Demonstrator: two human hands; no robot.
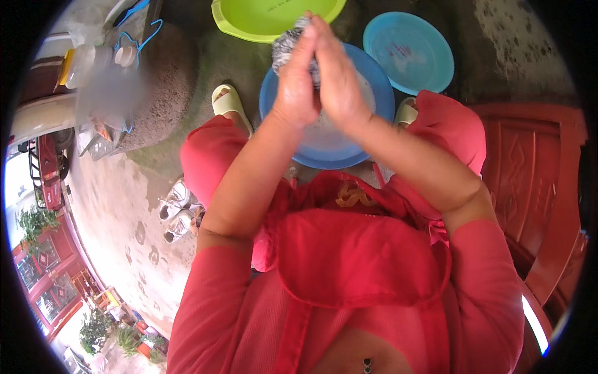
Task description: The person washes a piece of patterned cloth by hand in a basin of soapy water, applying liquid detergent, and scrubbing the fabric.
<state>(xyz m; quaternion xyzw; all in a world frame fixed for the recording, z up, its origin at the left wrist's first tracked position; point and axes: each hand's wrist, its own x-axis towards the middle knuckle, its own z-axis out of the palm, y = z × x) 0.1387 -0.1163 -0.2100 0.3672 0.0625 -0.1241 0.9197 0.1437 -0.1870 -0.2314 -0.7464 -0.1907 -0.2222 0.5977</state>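
My left hand (294, 96) and my right hand (343, 91) are pressed palm to palm, fingers pointing away from me. Between them they squeeze a bunched black-and-white flecked cloth (286, 49), which bulges out on the left side. What kind of cloth item it is cannot be told. Both hands are raised over a blue basin (334, 161) on the ground between my feet. Cloudy, whitish water (334, 140) lies in this basin. My forearms and hands hide part of its rim.
Beyond are a lime-green basin (247, 28) and a light-blue basin (420, 61). A red carved wooden door or panel (518, 173) stands at right. White sneakers (177, 205) lie at left, below a rough ledge (163, 89) with blue hangers (139, 44) and a plastic container (86, 65).
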